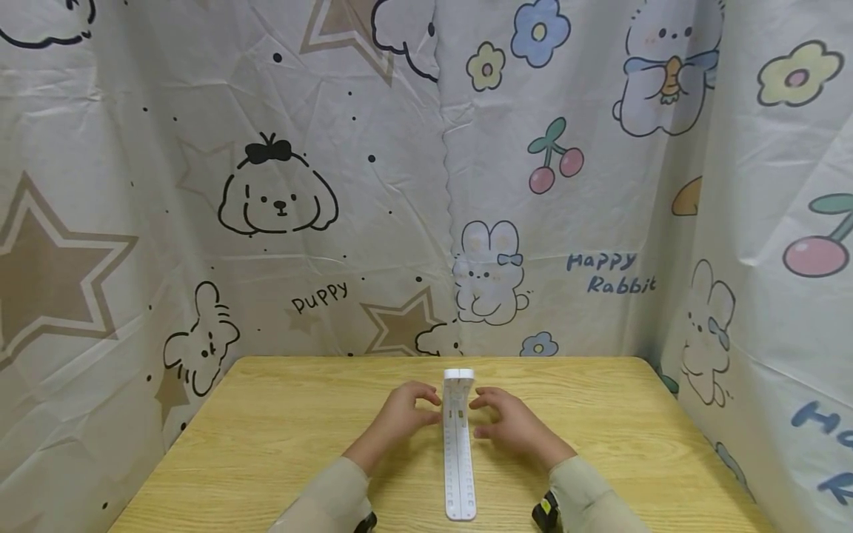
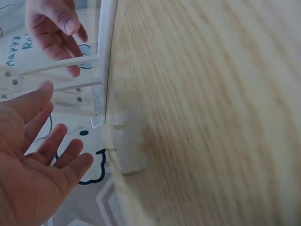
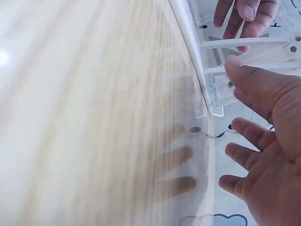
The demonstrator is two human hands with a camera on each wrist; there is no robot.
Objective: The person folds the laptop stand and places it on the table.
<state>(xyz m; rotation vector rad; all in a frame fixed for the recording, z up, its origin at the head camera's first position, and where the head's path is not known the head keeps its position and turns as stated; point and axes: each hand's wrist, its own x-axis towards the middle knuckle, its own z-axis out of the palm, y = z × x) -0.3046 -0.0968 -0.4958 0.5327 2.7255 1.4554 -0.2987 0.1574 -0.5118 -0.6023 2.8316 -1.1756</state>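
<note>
Head view: white stand (image 1: pixel 460 474) flanked by left hand (image 1: pixel 405 409) and right hand (image 1: pixel 509 422).
Fingers (image 2: pixel 78 169) parted, nothing gripped; positioning step judged; inward closing called for.

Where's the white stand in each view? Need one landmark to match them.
Head: white stand lower centre, between the left hand and right hand.
Left wrist: stand upper left, running out of frame.
Right wrist: stand upper right, also cut off by the frame.
Shared landmark: wooden tabletop, under the stand in head, filling the right side in left wrist and the left side in right wrist.
</note>
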